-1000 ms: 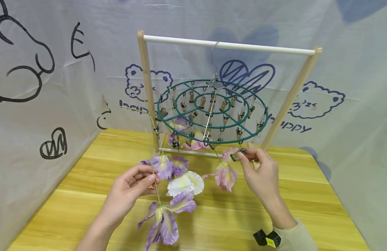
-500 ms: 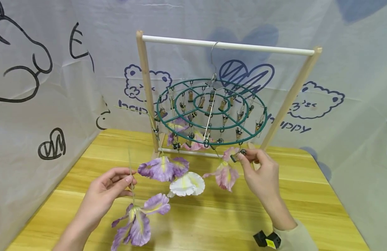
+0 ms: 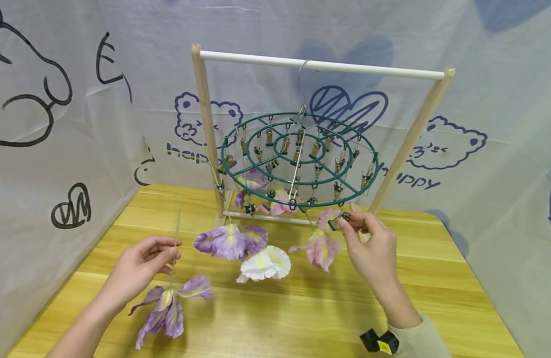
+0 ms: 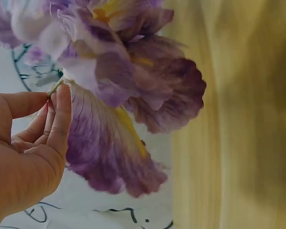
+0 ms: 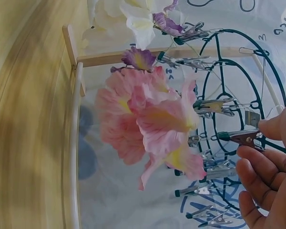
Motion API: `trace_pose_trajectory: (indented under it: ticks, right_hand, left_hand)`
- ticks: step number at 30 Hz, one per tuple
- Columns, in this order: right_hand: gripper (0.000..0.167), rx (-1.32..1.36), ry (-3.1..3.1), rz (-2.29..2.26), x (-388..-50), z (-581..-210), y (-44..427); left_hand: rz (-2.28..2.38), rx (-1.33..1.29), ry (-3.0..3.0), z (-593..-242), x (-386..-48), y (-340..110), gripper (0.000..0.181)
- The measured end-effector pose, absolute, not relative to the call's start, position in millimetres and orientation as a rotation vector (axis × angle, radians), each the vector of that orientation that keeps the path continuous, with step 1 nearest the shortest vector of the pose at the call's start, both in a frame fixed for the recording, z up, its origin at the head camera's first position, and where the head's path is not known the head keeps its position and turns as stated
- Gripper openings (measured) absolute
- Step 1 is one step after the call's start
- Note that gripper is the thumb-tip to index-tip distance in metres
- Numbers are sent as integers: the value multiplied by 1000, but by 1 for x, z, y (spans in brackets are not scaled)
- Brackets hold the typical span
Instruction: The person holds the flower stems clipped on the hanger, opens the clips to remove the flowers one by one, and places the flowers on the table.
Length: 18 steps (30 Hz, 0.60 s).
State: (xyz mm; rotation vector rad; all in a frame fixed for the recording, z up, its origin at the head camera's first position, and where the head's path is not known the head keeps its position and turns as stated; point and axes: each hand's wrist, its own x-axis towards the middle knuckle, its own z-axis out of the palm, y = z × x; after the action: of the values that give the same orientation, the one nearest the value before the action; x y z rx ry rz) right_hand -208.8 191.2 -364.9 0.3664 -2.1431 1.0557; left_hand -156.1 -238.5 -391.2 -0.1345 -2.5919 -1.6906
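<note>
My left hand [image 3: 145, 266] pinches the thin green stem of a purple artificial iris [image 3: 168, 311], whose bloom hangs downward over the left of the table. In the left wrist view, thumb and fingers meet on the stem just beside the purple petals [image 4: 105, 138]. On the other side, my right hand [image 3: 369, 243] pinches a metal clip [image 5: 245, 137] that hangs from the outer ring of a round green hanger [image 3: 297, 204]. From the hanger's clips hang a purple flower [image 3: 230, 242], a white flower [image 3: 266, 263] and a pink flower [image 3: 322, 248], all upside down.
A wooden stand with a white top rod [image 3: 347, 68] carries the hanger by its hook. More flowers [image 3: 253, 181] hang toward the back, among several clips. Behind the wooden table [image 3: 391, 298] hangs a pale cloth with drawings [image 3: 445, 144].
My left hand has moved left, away from the hanger, carrying the purple iris with it. The right hand keeps its pinch on the clip in nearly the same place.
</note>
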Motion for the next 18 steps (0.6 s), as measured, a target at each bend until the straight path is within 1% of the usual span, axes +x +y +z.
trace_pose_trajectory:
  ticks: [8, 18]
  right_hand:
    - [17, 375, -2128, 1069, -209, -365, 192]
    - [19, 371, -2134, 1069, -209, -364, 193]
  left_hand:
    - [-1609, -186, -2755, -406, -181, -258, 31]
    - [-1709, -148, -2885, -426, -206, -274, 36]
